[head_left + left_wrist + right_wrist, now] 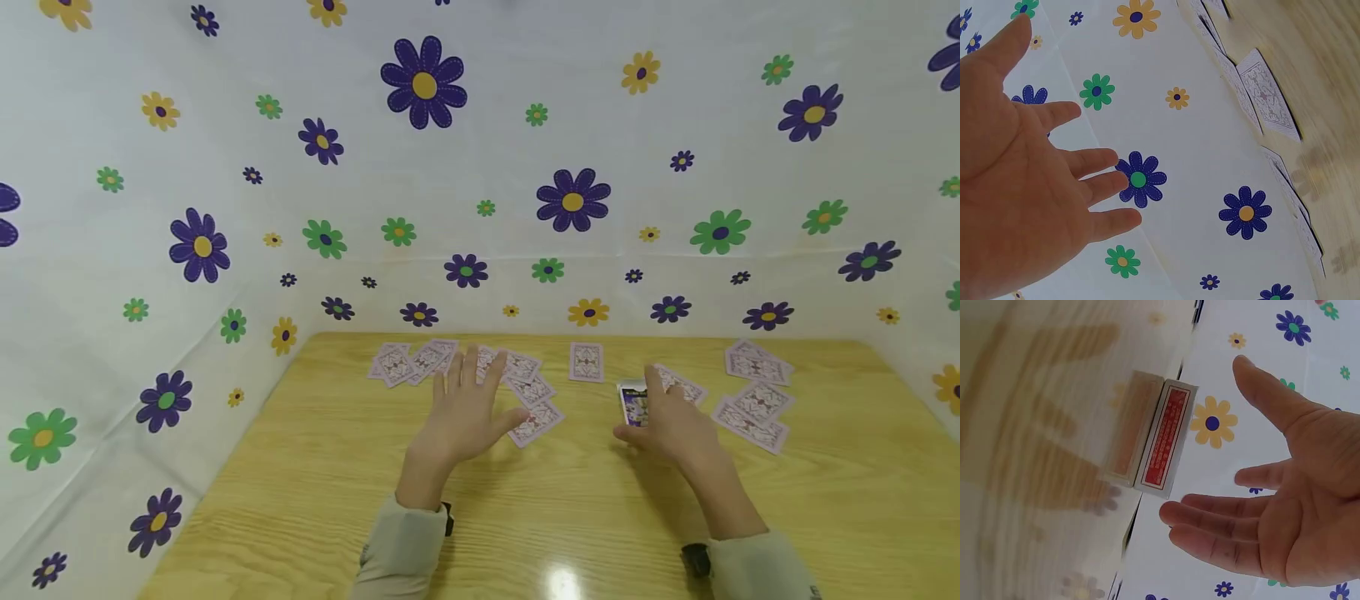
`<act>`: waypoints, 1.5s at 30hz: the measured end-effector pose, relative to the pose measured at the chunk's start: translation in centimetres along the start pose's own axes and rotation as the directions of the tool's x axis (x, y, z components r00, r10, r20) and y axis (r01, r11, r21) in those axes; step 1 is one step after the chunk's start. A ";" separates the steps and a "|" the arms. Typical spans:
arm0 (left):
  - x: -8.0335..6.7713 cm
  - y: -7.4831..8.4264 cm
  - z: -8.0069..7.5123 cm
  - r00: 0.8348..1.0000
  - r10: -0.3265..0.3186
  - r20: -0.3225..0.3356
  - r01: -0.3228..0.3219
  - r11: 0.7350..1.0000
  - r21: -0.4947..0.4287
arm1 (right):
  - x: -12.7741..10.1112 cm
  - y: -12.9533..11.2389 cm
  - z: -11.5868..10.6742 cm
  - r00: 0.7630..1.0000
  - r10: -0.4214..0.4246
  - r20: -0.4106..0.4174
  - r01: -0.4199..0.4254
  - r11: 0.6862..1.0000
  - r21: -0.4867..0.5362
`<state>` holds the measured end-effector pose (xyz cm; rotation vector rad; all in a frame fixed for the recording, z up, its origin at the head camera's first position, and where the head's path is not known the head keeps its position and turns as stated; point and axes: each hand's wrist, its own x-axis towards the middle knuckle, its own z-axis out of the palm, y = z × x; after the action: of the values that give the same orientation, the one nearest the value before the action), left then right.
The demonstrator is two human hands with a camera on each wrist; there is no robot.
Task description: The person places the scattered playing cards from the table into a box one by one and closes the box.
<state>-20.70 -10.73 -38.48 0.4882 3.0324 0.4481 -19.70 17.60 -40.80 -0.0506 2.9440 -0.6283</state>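
My left hand (461, 417) hovers over the table, palm down with fingers spread, just in front of several playing cards (536, 425) lying face down. In the left wrist view, nothing lies in that left hand (1029, 175). On the other side, my right hand (671, 425) is above a card box (634, 407) and partly covers it in the head view. The right wrist view shows the box's red end label (1166, 439) and a gap between it and the extended fingers of the right hand (1272, 500). One face-down card (686, 387) is partly hidden behind this hand.
A single face-down card (587, 362) lies near the back edge, between the hands. More overlapping cards are at the back left (393, 364) and in two clusters at the right (757, 364). A flowered white cloth (480, 150) hangs behind the wooden table (315, 492).
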 end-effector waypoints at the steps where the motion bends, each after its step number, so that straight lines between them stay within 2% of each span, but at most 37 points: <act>1: 0.0 0.1 0.0 1.000 -0.002 0.000 0.002 1.000 -0.004 | 0.0 0.0 0.0 1.000 0.003 0.007 -0.003 1.000 -0.007; 6: -0.1 0.4 0.1 1.000 -0.002 0.014 0.003 1.000 -0.020 | 0.1 0.4 0.1 0.999 0.023 0.034 -0.022 1.000 -0.019; 12: -0.1 0.6 0.6 1.000 0.005 0.013 -0.005 0.999 -0.035 | 0.3 1.0 0.1 0.998 0.029 0.050 -0.030 0.999 0.020; 18: 0.0 0.4 0.8 0.999 -0.011 0.035 0.012 1.000 -0.024 | 0.1 1.4 0.0 0.999 -0.011 0.032 0.010 0.999 0.034; 25: 0.6 -0.7 0.8 0.998 -0.031 0.048 0.033 0.999 -0.036 | 0.1 1.5 -0.4 0.999 -0.035 0.022 0.034 0.999 0.030; 29: 1.6 -1.9 1.3 0.995 -0.080 0.067 0.082 0.996 -0.035 | 0.0 1.5 -0.7 0.999 -0.038 0.019 0.037 0.999 0.039; 35: 3.4 -3.9 1.8 0.975 -0.198 0.099 0.196 0.980 0.023 | -0.3 1.8 -1.1 0.999 -0.050 0.007 0.050 0.997 0.051; 40: 4.5 -4.7 2.0 0.947 -0.288 0.144 0.297 0.954 -0.044 | -0.6 2.2 -1.5 0.999 -0.045 0.000 0.045 0.998 0.043; 45: 4.7 -4.8 2.4 0.912 -0.373 0.170 0.392 0.915 -0.094 | -1.0 2.4 -1.7 0.998 -0.058 -0.005 0.058 0.996 0.067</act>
<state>-26.43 -12.93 -42.14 -0.0829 2.8293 0.5431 -18.90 20.49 -40.14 -0.1290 2.9313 -0.7348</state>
